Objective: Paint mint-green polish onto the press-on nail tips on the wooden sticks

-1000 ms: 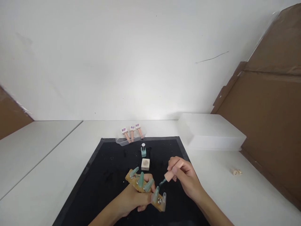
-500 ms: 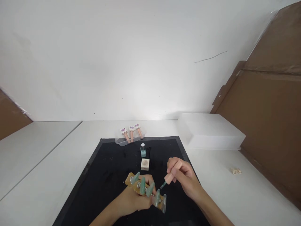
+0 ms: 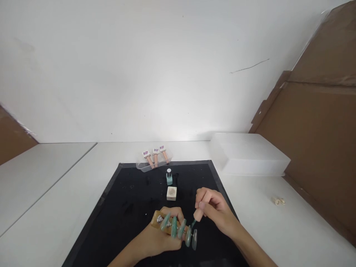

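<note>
My left hand (image 3: 161,237) is closed around a yellowish nail display stand (image 3: 156,219). Several long false nails (image 3: 174,227) stick out from it, mostly translucent green; the rightmost nail (image 3: 194,239) looks clearer and greyer. Between the thumb and fingers of my right hand (image 3: 217,209) is a nail polish brush (image 3: 198,214) with a pinkish handle. Its dark green tip points down and left, at or very close to a nail near the right end; contact cannot be made out. Beyond my hands stand a white square block (image 3: 171,193) and a teal nail polish bottle (image 3: 169,178).
Three pink-handled bottles with white square ends (image 3: 155,151) lie in a clear tray (image 3: 143,167) behind the black mat (image 3: 125,193). A white translucent box (image 3: 250,155) stands at the back right. Small cream pieces (image 3: 278,200) lie on the white table further right.
The nail stand has turned in my left hand, so its nails now point more downward. My right hand has moved slightly left, with the brush held more steeply and its tip nearer the nails.
</note>
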`<state>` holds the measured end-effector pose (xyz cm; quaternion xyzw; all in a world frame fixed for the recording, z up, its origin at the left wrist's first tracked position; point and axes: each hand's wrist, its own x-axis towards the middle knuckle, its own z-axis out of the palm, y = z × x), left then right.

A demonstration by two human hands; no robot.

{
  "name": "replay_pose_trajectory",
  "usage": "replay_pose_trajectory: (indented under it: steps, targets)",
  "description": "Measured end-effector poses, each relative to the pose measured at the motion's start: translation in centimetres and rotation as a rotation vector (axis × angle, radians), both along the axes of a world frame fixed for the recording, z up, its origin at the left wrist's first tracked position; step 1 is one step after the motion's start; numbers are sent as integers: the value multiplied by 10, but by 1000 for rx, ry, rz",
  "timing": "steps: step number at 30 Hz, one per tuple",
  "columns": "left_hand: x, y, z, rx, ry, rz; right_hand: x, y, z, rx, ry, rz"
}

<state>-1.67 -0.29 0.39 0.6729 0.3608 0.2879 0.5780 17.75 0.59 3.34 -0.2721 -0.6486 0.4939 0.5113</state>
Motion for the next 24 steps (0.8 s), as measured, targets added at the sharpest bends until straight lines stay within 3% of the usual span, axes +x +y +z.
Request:
replay_pose_trajectory:
  steps: [4,10,17,22,24]
  targets:
    - [2,0,6,-3,43,-5,-2,-4,4,13,-98,58]
    - [3,-1,7,9,50,-6,-2,-1,3,-28,-152,-120]
    - [4,1,9,-17,8,-14,-2,-3,3,-24,-112,44]
    - [4,0,5,17,17,2,-3,0,4,-78,-146,-95]
    - [3,0,5,15,15,13,-1,0,4,-81,-99,-85]
